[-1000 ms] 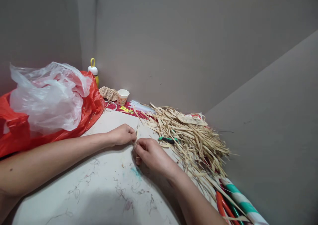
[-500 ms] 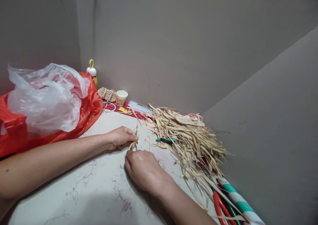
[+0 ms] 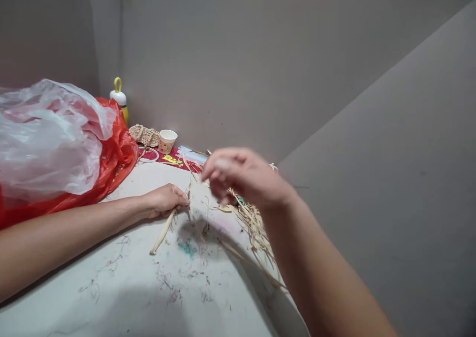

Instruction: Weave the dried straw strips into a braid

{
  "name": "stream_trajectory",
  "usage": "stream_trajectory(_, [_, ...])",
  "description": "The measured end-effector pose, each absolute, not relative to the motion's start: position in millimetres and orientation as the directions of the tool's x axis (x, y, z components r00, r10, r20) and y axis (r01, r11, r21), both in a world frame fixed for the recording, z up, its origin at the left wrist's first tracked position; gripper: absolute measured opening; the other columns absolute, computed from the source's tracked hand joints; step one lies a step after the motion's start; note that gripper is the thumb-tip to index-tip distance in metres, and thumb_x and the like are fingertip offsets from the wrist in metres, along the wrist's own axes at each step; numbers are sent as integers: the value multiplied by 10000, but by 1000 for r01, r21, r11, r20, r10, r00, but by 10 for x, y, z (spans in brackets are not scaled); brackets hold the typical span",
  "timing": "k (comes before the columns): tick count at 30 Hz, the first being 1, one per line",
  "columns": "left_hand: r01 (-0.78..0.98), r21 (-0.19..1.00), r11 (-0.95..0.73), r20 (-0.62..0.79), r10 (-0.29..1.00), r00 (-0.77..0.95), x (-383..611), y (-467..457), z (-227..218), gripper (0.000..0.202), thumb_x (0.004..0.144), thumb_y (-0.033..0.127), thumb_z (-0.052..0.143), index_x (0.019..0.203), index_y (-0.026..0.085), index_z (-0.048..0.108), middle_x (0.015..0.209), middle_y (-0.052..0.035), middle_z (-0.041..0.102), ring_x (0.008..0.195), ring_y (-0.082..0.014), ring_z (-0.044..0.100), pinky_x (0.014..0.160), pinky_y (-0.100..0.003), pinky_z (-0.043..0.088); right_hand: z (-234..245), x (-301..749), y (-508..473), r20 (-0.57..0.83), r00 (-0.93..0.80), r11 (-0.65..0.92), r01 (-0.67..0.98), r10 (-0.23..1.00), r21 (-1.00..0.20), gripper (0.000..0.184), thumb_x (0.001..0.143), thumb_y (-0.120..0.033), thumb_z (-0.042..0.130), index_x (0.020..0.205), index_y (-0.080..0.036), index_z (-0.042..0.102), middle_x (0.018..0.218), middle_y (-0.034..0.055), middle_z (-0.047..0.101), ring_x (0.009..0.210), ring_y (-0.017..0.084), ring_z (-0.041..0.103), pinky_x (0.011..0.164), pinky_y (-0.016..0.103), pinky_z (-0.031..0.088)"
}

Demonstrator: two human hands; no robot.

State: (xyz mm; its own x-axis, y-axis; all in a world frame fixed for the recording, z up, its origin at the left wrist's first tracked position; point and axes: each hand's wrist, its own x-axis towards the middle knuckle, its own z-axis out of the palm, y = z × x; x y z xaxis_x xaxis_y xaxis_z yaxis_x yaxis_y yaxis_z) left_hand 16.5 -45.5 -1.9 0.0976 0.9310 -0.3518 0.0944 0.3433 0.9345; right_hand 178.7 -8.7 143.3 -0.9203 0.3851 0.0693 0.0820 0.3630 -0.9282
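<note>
Right hand [image 3: 247, 175] lifted, loosely curled, away from straw strip [image 3: 162, 233] pinched in left hand [image 3: 165, 199]

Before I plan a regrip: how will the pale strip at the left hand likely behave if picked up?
The strip is probably very light, as it looks thin and narrow. It likely has slight stiffness, running nearly straight out from the left hand, but may bend easily: similar strands in the pile curve.

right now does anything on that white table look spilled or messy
Yes: a teal smudge and dark squiggles mar the white tabletop, nearer the viewer than the left hand, odd against its pale surface.
</note>
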Motion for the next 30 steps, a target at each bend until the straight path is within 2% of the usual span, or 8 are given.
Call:
stream_trajectory(3, [61,931,360,-365,915,171,148,-429,-50,284,605,414,654,644,137,607,453,71,388,358,-41,235,371,-232,103,1671,1750,158,438,-684,513,-107,584,-851,447,847,-617,333,705,-228,502,447,-91,258,328,54,230,345,178,233])
stream_trajectory(8, [77,932,355,-364,913,185,139,-412,-67,319,606,455,658,629,142,601,456,73,375,357,-39,212,372,-237,90,1538,1466,586,563,-552,733,139,615,-666,400,755,-451,627,526,-203,412,487,-56,307,472,80,356,440,202,287])
stream_trajectory(11, [93,929,359,-370,913,172,140,-408,-74,338,606,470,653,669,139,623,460,74,387,353,-42,223,364,-233,104,1640,1369,850,763,-371,843,135,530,-520,398,826,-412,541,521,-208,386,509,-48,314,480,82,367,457,206,293])
stream_trajectory(14, [100,930,353,-365,915,173,141,-403,-83,349,605,475,647,665,132,628,450,77,378,347,-42,223,354,-229,109,2002,1431,1064,801,-231,821,-16,552,-570,382,911,-408,344,580,-222,388,500,-57,316,409,76,351,419,198,285])
stream_trajectory(19, [92,936,339,-350,920,173,133,-413,-107,340,618,477,635,657,139,611,448,84,369,340,-39,205,349,-228,95,2099,1711,1142,671,-379,769,257,638,-586,344,870,-427,441,606,-210,486,466,-40,426,399,93,397,416,214,312])
stream_trajectory(24, [92,949,301,-313,932,185,131,-427,-125,322,619,464,627,624,144,588,446,79,380,350,-40,224,353,-226,100,1372,2100,848,282,-620,681,652,732,-334,111,769,-257,579,813,-179,646,652,15,622,529,110,529,519,215,377])
stream_trajectory(27, [104,948,300,-314,933,175,148,-428,-95,315,608,455,629,597,146,573,445,76,390,346,-38,223,351,-226,109,1029,2395,658,11,-604,580,760,797,-293,198,797,-293,511,717,-165,639,601,3,600,502,112,530,488,210,354])
stream_trajectory(30, [114,946,302,-318,934,165,167,-423,-70,298,602,437,635,604,143,585,434,77,384,336,-39,213,350,-227,99,787,2644,547,-30,-509,495,848,860,-188,164,717,-242,570,583,-161,623,512,4,564,463,105,468,459,212,282])
